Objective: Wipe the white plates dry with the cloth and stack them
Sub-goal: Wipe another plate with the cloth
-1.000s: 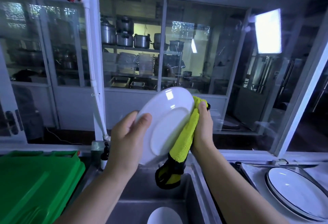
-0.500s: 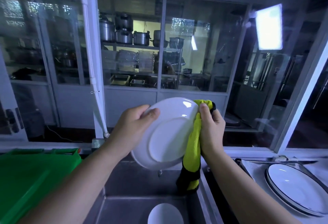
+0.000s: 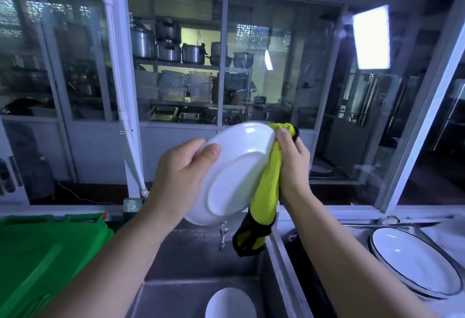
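One white plate (image 3: 234,179) is held mid-frame over the sink (image 3: 191,262), tilted, its glossy underside and foot ring facing the camera. The left hand (image 3: 181,169) grips its left rim, thumb on the underside. The right hand (image 3: 292,164) pinches the single yellow, black-edged cloth (image 3: 269,186) against the right rim. A second white plate (image 3: 230,304) lies in the sink at bottom centre. Dark-rimmed plates (image 3: 412,262), at least two, sit stacked at lower right.
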Motion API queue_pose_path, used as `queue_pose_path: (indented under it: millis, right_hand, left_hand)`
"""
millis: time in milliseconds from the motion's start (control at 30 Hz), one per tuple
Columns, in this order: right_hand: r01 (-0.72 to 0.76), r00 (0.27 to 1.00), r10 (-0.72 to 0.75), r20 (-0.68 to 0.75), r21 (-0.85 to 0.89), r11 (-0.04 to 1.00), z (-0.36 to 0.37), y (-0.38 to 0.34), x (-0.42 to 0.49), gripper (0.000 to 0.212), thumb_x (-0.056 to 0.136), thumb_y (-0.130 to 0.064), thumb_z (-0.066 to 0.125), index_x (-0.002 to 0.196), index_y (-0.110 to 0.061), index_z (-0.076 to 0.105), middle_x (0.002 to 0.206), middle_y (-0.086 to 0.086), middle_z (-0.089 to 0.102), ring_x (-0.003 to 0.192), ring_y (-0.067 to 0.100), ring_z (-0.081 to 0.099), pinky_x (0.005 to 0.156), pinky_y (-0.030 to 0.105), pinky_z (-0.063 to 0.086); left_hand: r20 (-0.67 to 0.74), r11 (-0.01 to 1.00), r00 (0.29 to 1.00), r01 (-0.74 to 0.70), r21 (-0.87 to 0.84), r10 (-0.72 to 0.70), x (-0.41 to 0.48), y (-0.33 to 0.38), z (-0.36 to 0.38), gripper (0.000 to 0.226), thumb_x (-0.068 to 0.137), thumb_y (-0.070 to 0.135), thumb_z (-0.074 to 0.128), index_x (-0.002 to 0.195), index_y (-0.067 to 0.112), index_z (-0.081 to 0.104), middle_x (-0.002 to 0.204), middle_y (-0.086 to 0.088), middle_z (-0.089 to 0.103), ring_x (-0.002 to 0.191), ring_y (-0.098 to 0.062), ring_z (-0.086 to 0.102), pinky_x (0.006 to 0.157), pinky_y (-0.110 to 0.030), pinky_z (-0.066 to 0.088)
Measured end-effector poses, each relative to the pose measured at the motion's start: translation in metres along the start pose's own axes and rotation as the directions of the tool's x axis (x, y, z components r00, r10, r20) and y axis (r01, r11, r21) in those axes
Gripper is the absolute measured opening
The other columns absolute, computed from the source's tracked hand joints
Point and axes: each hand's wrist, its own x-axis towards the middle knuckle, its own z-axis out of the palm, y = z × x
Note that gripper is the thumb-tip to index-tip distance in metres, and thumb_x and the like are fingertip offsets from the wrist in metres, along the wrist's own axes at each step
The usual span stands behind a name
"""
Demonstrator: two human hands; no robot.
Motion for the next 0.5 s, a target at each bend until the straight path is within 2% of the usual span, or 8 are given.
queue_pose_path:
  millis: [67,133,233,300,367,433,500]
  right_hand:
    - [-0.169,0.983,0.178,-0.052,0.145,0.975,-0.002,0.012,0.000,0.019,0.079,-0.043,0.063,0.072,-0.027,0.070,0.075,0.000,0.065,0.066,0.017,0.060,0.061,0.028,0.051]
    - [-0.284,0.949,0.311,-0.052,0.287,0.915,0.001,0.024,-0.003,0.023,0.080,-0.048,0.063,0.078,-0.026,0.072,0.082,0.001,0.071,0.070,0.019,0.067,0.065,0.033,0.056]
    - [-0.341,0.916,0.397,-0.056,0.411,0.846,0.003,0.034,-0.009,0.030,0.084,-0.043,0.063,0.060,-0.027,0.068,0.066,-0.004,0.066,0.056,0.016,0.063,0.056,0.027,0.049]
    - [-0.356,0.902,0.418,-0.107,0.363,0.861,-0.004,0.032,-0.006,0.021,0.081,-0.042,0.067,0.068,-0.025,0.069,0.069,-0.003,0.068,0.059,0.018,0.063,0.060,0.029,0.049]
    - [-0.343,0.901,0.389,-0.190,0.234,0.910,-0.015,0.028,-0.001,0.023,0.079,-0.041,0.069,0.081,-0.018,0.070,0.075,-0.002,0.070,0.063,0.017,0.064,0.063,0.028,0.050]
    - [-0.276,0.933,0.282,-0.224,0.062,0.959,-0.022,0.026,0.005,0.025,0.080,-0.037,0.068,0.072,-0.014,0.060,0.065,-0.006,0.060,0.056,0.012,0.054,0.054,0.020,0.044]
    - [-0.203,0.963,0.192,-0.189,-0.040,0.978,-0.021,0.026,0.005,0.031,0.080,-0.032,0.068,0.062,-0.018,0.047,0.054,-0.008,0.044,0.048,0.011,0.041,0.042,0.015,0.033]
  left_hand:
    - [-0.062,0.998,0.998,-0.015,-0.063,0.011,-0.001,-0.002,0.002,0.041,0.090,0.034,0.053,0.058,0.022,0.031,0.054,0.013,0.026,0.053,-0.003,0.023,0.047,-0.019,0.019]
    - [-0.152,0.987,0.988,-0.030,-0.159,0.005,-0.007,-0.004,0.010,0.038,0.091,0.035,0.053,0.059,0.026,0.035,0.055,0.015,0.031,0.053,-0.001,0.026,0.047,-0.015,0.022]
    - [-0.174,0.943,0.984,-0.014,-0.332,-0.047,-0.019,-0.013,0.022,0.028,0.088,0.041,0.050,0.066,0.024,0.047,0.063,0.015,0.045,0.061,0.000,0.038,0.055,-0.015,0.032]
    - [-0.064,0.898,0.990,0.089,-0.431,-0.129,-0.022,-0.022,0.021,0.023,0.081,0.042,0.053,0.072,0.022,0.058,0.073,0.009,0.056,0.071,-0.005,0.049,0.065,-0.023,0.039]
    - [0.092,0.873,0.972,0.236,-0.427,-0.218,-0.019,-0.028,0.011,0.038,0.071,0.044,0.058,0.080,0.007,0.060,0.080,-0.011,0.060,0.077,-0.016,0.054,0.071,-0.032,0.037]
    - [0.222,0.883,0.935,0.339,-0.325,-0.277,-0.009,-0.028,0.003,0.053,0.069,0.050,0.062,0.090,0.001,0.060,0.086,-0.026,0.063,0.078,-0.021,0.058,0.073,-0.036,0.037]
    - [0.272,0.891,0.907,0.387,-0.238,-0.321,-0.002,-0.028,0.001,0.056,0.071,0.053,0.070,0.093,0.002,0.064,0.091,-0.024,0.069,0.079,-0.023,0.061,0.073,-0.037,0.042]
